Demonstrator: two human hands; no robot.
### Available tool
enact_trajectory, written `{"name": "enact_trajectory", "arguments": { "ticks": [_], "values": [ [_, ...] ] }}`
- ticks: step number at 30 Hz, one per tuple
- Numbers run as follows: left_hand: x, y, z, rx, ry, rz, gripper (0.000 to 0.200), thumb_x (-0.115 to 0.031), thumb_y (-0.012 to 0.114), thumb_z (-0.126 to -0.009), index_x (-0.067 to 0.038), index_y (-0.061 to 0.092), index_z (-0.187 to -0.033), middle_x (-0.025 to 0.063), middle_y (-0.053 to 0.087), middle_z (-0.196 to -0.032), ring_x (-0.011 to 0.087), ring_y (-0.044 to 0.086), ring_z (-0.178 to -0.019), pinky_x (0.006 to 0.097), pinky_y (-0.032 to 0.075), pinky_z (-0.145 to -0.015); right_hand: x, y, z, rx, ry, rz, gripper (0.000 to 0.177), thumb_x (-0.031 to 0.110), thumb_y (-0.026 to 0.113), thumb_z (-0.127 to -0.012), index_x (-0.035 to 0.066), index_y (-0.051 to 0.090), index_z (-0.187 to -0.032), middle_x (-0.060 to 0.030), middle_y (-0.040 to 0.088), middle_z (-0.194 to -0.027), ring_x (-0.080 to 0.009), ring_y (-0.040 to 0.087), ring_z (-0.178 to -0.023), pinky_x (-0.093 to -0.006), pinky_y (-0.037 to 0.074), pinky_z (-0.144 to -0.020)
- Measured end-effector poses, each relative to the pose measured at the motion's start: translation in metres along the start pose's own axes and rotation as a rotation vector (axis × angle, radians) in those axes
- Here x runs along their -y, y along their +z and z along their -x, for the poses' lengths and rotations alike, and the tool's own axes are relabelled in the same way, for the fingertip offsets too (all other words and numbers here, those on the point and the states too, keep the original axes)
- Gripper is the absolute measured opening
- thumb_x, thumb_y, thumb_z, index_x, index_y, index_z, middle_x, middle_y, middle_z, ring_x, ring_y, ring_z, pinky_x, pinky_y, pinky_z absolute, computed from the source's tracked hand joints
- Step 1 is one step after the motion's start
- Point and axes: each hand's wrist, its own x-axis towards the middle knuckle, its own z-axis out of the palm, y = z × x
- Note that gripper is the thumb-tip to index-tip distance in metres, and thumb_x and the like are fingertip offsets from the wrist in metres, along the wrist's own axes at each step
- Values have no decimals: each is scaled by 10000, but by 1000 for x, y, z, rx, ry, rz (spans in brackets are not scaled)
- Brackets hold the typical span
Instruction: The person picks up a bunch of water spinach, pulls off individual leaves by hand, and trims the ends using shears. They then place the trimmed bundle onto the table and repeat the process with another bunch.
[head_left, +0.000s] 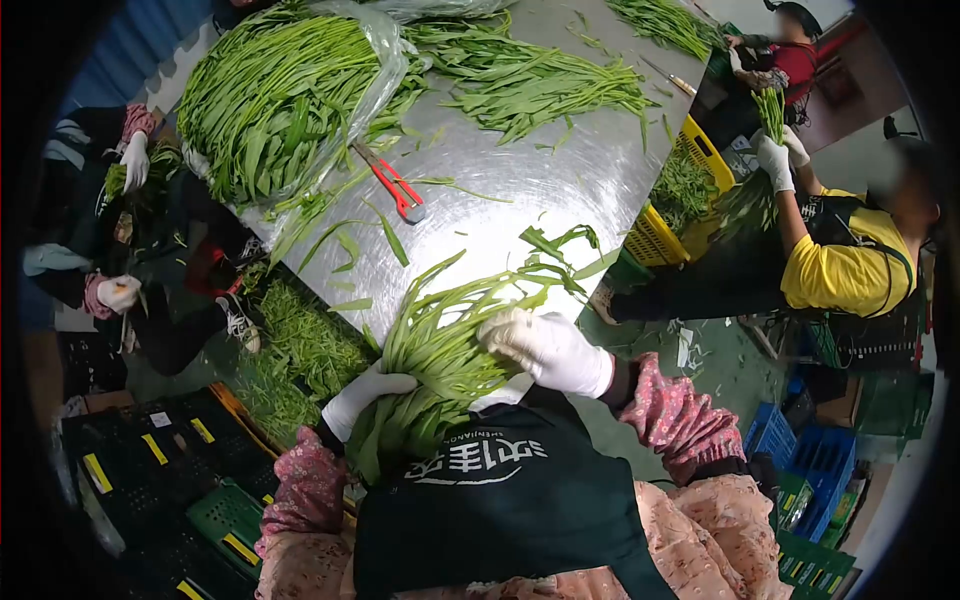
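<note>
My left hand [368, 400], in a white glove, is wrapped around a bunch of leafy green stems [440, 350] that looks like water spinach. The bunch lies between my apron and the near corner of the metal table [470, 230]. At its right side is my right hand [540, 348], also gloved, with the fingers curled together against the stems; whatever they pinch is hidden. Some loose leaves [565, 245] lie on the table just beyond the bunch. A red-handled cutter [395, 190] rests farther up the tabletop.
A large pile of greens [290, 100] with plastic film covers the table's far left, and another pile [550, 85] lies at the back. Co-workers stand left and right, one in a yellow shirt [845, 260]. A yellow crate [700, 150], dark crates [170, 450] and floor greens [300, 350] surround the table.
</note>
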Motion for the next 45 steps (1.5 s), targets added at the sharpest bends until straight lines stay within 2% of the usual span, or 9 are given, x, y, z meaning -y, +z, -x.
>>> {"name": "enact_trajectory", "arguments": {
  "ticks": [4,14,22,29,36,39,42,43,45],
  "values": [
    [3,-9,2,-5,36,0,596,0,521,-856,28,388,-1436,227,568,-1321,327,606,-1174,456,481,-1044,3,-14,0,-75,636,-669,138,136,494,-1039,20,555,-993,-58,648,-824,-123,647,-684,-266,534,-626],
    [6,-8,8,9,116,80,616,14,532,-835,28,395,-1435,229,567,-1319,350,603,-1172,469,472,-1058,-78,-64,52,-1188,742,-927,99,114,513,-1014,27,559,-1023,-23,537,-756,-133,526,-611,-255,459,-560],
    [-6,17,-1,-25,89,-79,590,13,542,-830,37,417,-1406,210,605,-1259,297,648,-1087,410,534,-957,36,-4,7,-217,705,-156,280,226,804,-806,61,688,-1000,-24,606,-698,-78,542,-614,-249,481,-605],
    [-11,35,5,2,161,-68,619,17,536,-815,40,397,-1417,208,602,-1257,295,643,-1096,411,530,-964,44,24,-1,-366,597,-249,167,155,729,-879,14,646,-845,-29,574,-644,-75,544,-592,-273,461,-549],
    [0,7,11,48,180,130,644,-9,552,-841,49,348,-1449,238,524,-1366,338,563,-1231,455,436,-1083,18,-65,30,-1073,860,-476,114,117,658,-916,49,616,-835,15,552,-704,-57,469,-571,-208,384,-519],
    [2,-5,7,101,182,254,657,-78,558,-852,47,336,-1457,248,507,-1388,349,553,-1247,468,427,-1094,-11,-97,88,-852,824,-733,128,132,665,-912,47,580,-952,3,575,-760,-64,497,-579,-203,394,-518],
    [4,-6,11,25,235,249,696,-212,604,-855,41,350,-1452,241,515,-1383,355,554,-1240,472,426,-1095,-47,-73,142,-174,679,875,522,113,720,-811,104,549,-1304,-232,531,-1349,-279,649,-834,-371,537,-687],
    [3,-5,12,-1,240,250,705,-229,613,-856,39,351,-1453,238,516,-1383,354,554,-1239,470,426,-1095,-28,-69,126,21,943,985,727,125,749,-750,165,474,-1422,-264,336,-1511,-373,627,-962,-444,534,-760],
    [-2,0,11,-3,249,244,728,-251,635,-849,33,350,-1456,232,515,-1386,354,553,-1238,470,424,-1097,-35,-49,129,-227,767,863,372,186,725,-820,90,641,-1169,-208,608,-1169,-336,650,-803,-399,528,-697]
  ]
}}
